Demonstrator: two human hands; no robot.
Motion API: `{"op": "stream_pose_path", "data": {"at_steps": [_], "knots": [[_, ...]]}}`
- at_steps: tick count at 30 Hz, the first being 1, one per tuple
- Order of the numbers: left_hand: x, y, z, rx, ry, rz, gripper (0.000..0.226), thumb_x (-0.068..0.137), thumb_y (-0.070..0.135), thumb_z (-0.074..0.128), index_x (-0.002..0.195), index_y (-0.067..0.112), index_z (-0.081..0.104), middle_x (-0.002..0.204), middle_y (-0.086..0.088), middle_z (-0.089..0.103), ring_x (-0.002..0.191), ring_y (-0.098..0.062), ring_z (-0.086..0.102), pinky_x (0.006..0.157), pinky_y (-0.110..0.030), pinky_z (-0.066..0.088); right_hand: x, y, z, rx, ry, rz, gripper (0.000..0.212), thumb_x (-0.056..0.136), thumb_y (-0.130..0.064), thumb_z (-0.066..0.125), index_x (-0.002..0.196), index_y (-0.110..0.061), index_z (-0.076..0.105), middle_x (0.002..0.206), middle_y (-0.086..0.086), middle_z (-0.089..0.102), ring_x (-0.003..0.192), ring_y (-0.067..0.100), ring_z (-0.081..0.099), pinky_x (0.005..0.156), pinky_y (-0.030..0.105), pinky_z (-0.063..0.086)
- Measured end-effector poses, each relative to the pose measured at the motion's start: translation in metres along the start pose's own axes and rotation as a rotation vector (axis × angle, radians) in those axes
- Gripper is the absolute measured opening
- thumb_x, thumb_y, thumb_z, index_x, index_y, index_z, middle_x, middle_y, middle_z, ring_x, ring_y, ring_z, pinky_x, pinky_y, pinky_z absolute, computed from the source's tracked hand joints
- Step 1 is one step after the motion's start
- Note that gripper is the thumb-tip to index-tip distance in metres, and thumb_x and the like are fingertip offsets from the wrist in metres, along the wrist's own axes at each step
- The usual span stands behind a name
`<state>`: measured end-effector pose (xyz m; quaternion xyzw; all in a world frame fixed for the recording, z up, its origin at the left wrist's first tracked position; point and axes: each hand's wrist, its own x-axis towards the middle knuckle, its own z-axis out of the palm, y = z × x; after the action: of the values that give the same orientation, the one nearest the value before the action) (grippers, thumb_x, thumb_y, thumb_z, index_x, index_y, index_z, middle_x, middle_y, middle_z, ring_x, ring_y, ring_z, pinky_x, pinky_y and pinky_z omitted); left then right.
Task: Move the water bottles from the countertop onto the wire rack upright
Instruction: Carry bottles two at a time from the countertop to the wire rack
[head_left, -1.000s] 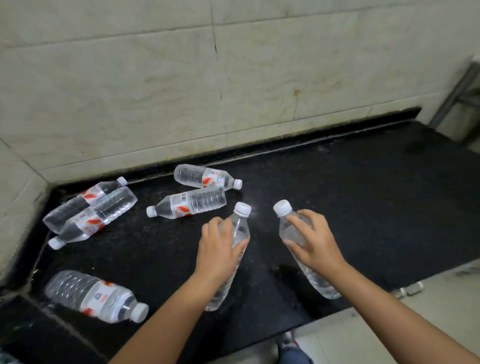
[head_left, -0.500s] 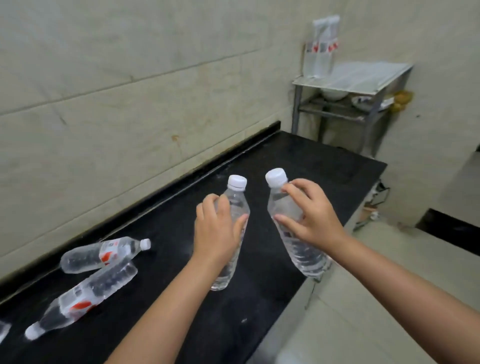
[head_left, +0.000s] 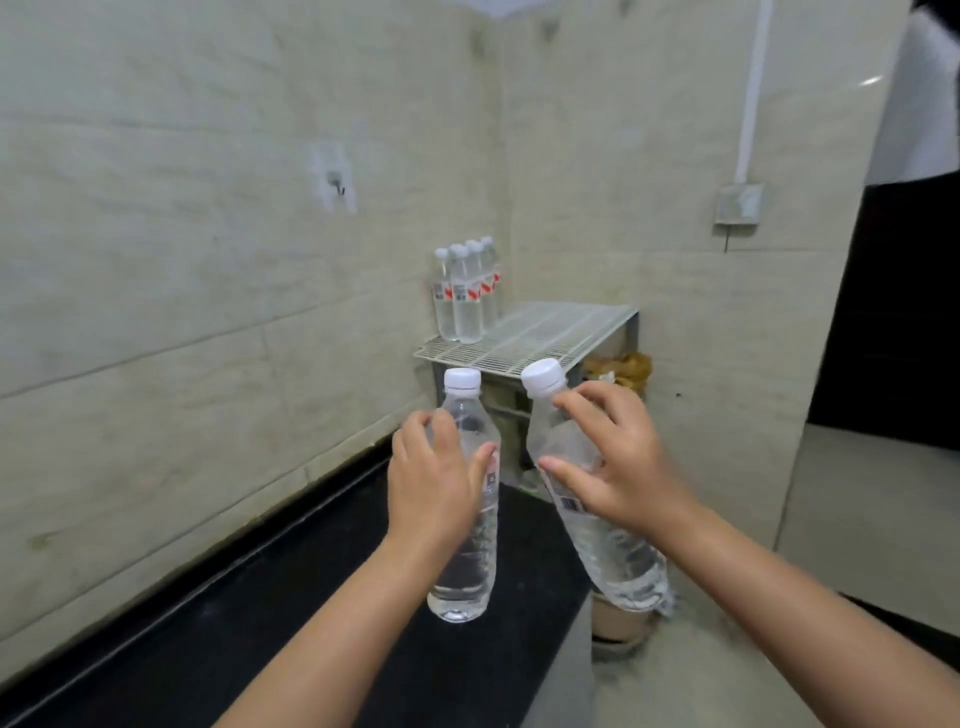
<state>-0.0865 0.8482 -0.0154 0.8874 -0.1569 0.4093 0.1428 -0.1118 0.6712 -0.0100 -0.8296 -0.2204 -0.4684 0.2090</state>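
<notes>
Up front, centre of view, we hold one water bottle per hand, both lifted clear above the black counter (head_left: 291, 639). Left hand (head_left: 434, 486): grip wrapped snug around the mid-body of the left bottle (head_left: 465, 525), fingers round the far side, thumb on the right side. Bottle stands close to upright, white cap up, clear water visible in the lower part. Right hand (head_left: 618, 462): grip closed on the upper body of the right bottle (head_left: 608, 551), thumb across the near side, fingers spread over the shoulder just below the cap. This one is tilted, cap leaning left toward the other bottle, base swung out right past the counter edge.

Farther back, against the corner of the tiled walls, the white wire rack (head_left: 540, 335) sits at the far end of the counter. Four bottles (head_left: 467, 291) already stand upright on its far-left part, tight together against the wall, red-and-white labels facing us. Rest of the rack top is bare grid. Lower shelf contents under the rack are too blurred to make out.
</notes>
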Motion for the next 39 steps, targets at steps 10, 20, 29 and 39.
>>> {"op": "stream_pose_path", "data": {"at_steps": [10, 20, 29, 39], "knots": [[0.161, 0.067, 0.126, 0.035, 0.251, 0.096, 0.040, 0.077, 0.035, 0.060, 0.086, -0.001, 0.045, 0.067, -0.024, 0.059, 0.050, -0.034, 0.058, 0.044, -0.031, 0.048, 0.104, 0.181, 0.014, -0.034, 0.150, 0.004, 0.051, 0.068, -0.038, 0.058, 0.107, -0.005, 0.059, 0.089, 0.024, 0.061, 0.081, 0.038, 0.061, 0.074, 0.025, 0.036], [0.307, 0.051, 0.259, 0.066, 0.280, 0.072, 0.053, 0.058, 0.018, 0.087, 0.085, -0.004, 0.048, 0.069, -0.030, 0.059, 0.054, -0.041, 0.059, 0.042, -0.036, 0.049, 0.201, 0.346, 0.101, 0.062, 0.146, -0.063, 0.048, 0.069, -0.038, 0.057, 0.109, -0.016, 0.044, 0.097, 0.023, 0.062, 0.091, 0.026, 0.056, 0.081, 0.020, 0.037], [0.403, 0.036, 0.377, 0.064, 0.189, -0.085, 0.041, 0.066, 0.014, 0.082, 0.081, -0.012, 0.055, 0.071, -0.032, 0.057, 0.060, -0.043, 0.058, 0.047, -0.041, 0.048, 0.291, 0.478, 0.201, 0.185, 0.063, 0.008, 0.050, 0.064, -0.039, 0.055, 0.102, -0.007, 0.057, 0.089, 0.024, 0.063, 0.083, 0.037, 0.063, 0.076, 0.023, 0.035], [0.498, 0.020, 0.517, 0.061, 0.161, -0.496, 0.041, 0.082, 0.019, 0.069, 0.107, -0.010, 0.053, 0.103, -0.028, 0.055, 0.091, -0.040, 0.054, 0.075, -0.044, 0.045, 0.353, 0.596, 0.338, 0.420, -0.144, 0.034, 0.045, 0.065, -0.016, 0.072, 0.103, 0.003, 0.059, 0.098, 0.024, 0.057, 0.091, 0.039, 0.056, 0.080, 0.022, 0.036]]}}
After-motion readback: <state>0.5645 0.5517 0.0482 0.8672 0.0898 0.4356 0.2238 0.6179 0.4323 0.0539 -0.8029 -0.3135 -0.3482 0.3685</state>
